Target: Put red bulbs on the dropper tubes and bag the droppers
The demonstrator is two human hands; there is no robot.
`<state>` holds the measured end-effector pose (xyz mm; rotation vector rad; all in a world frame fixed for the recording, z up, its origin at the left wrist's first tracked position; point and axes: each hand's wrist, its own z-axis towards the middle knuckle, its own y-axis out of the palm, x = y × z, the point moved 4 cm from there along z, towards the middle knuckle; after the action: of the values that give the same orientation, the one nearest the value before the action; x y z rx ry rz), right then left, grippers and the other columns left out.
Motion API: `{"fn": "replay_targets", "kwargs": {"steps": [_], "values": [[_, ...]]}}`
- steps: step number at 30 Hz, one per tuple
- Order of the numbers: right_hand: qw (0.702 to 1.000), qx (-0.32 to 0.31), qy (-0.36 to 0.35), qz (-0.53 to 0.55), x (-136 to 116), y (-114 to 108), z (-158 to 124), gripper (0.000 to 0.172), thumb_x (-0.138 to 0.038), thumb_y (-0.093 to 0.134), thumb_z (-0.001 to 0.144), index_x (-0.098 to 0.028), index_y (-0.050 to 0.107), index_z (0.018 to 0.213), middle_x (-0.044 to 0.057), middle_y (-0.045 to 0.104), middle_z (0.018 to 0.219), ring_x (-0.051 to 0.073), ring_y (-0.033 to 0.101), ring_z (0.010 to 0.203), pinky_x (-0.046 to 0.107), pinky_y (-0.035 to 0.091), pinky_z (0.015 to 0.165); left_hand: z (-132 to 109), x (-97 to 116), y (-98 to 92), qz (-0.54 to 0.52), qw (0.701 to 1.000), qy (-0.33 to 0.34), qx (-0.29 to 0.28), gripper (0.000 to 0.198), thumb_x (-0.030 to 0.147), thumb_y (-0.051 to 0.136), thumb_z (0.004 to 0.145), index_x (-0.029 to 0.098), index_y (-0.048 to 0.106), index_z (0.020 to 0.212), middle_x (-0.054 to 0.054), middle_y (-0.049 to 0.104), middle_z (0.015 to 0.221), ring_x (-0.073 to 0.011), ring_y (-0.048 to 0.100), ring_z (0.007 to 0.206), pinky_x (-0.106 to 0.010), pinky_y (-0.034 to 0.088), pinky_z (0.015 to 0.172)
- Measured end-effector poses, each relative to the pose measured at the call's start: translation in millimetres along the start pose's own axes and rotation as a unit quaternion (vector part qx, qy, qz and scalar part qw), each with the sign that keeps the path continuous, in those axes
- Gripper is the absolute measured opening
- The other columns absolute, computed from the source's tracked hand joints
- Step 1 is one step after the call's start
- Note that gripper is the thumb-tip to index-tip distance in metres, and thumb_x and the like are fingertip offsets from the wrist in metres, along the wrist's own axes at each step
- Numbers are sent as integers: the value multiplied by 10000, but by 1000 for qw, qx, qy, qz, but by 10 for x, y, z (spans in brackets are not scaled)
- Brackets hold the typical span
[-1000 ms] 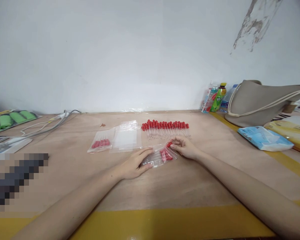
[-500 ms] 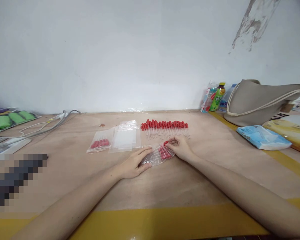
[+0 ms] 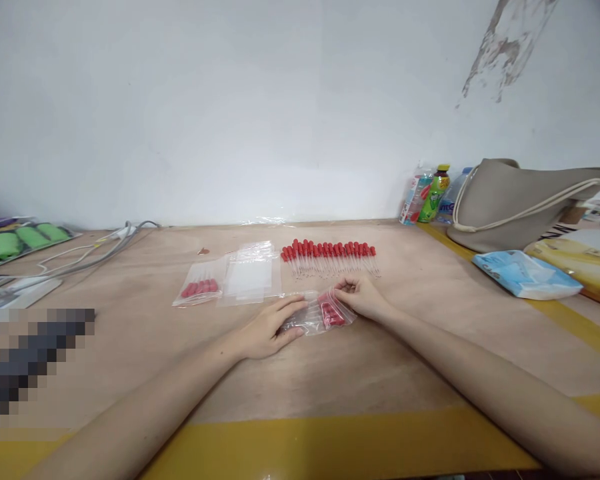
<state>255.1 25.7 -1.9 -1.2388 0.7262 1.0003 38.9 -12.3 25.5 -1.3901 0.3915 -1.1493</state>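
A clear zip-lock bag (image 3: 311, 320) lies on the table with several red-bulbed glass droppers (image 3: 333, 315) inside, bulbs toward its right end. My left hand (image 3: 271, 327) holds the bag's left end, thumb on the near edge and fingers on the far one. At the right, my right hand (image 3: 361, 297) pinches the far corner of the bag's mouth, fingertips closed. Beyond the hands, a row of loose droppers (image 3: 330, 250) lies with red bulbs toward the wall. Flat clear bags (image 3: 250, 273) are stacked to the left, beside a filled dropper bag (image 3: 199, 285).
Cables (image 3: 95, 250) and a pack of green rolls (image 3: 27, 240) are at the left. At the right stand bottles (image 3: 434, 195) and a grey bag (image 3: 520, 200), with a blue tissue pack (image 3: 527, 275) in front. Yellow tape (image 3: 300, 447) runs along the near table edge.
My right fingers have let go of a red dropper bulb at the bag's mouth and now pinch the bag's edge. The droppers lie further inside. My left hand has barely moved.
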Motion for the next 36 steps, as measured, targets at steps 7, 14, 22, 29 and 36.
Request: {"fn": "replay_targets", "kwargs": {"steps": [7, 14, 22, 29, 36], "values": [[994, 42, -35, -90, -141, -214, -83, 352, -455, 492, 752, -160, 609, 600, 3, 582, 567, 116, 506, 533, 225, 368, 493, -8, -19, 15, 5, 1000, 6, -6, 469, 348, 426, 876, 270, 330, 1328, -57, 289, 1413, -213, 316, 1271, -409, 291, 1039], [991, 7, -8, -133, -97, -110, -146, 283, -412, 581, 674, -172, 573, 524, -19, 541, 488, 100, 480, 494, 204, 328, 458, -5, 0, 10, 20, 999, 7, -33, 448, 360, 387, 892, 294, 325, 1331, -34, 283, 1418, -209, 267, 1297, -422, 241, 1061], [988, 73, 23, -136, -12, -263, -77, 234, -416, 637, 631, -189, 619, 684, 11, 621, 653, 118, 519, 567, 214, 357, 484, 3, -11, 16, 14, 999, 3, -29, 446, 354, 398, 889, 296, 334, 1326, -33, 304, 1409, -205, 290, 1286, -418, 255, 1056], [1000, -14, 13, -23, -28, -77, -3, 321, -464, 658, 608, -162, 550, 587, -13, 556, 556, 102, 491, 521, 216, 374, 477, -1, -17, 11, 3, 1000, 5, -24, 451, 350, 412, 882, 290, 342, 1323, -40, 311, 1404, -208, 304, 1279, -408, 263, 1053], [946, -61, 143, 284, -127, 26, -144, 254, -364, 654, 673, -177, 482, 671, -18, 570, 587, 110, 536, 507, 238, 453, 470, -1, -15, -35, -4, 998, 9, 60, 448, 341, 452, 857, 233, 393, 1288, -89, 361, 1345, -225, 371, 1212, -386, 326, 1005]]}}
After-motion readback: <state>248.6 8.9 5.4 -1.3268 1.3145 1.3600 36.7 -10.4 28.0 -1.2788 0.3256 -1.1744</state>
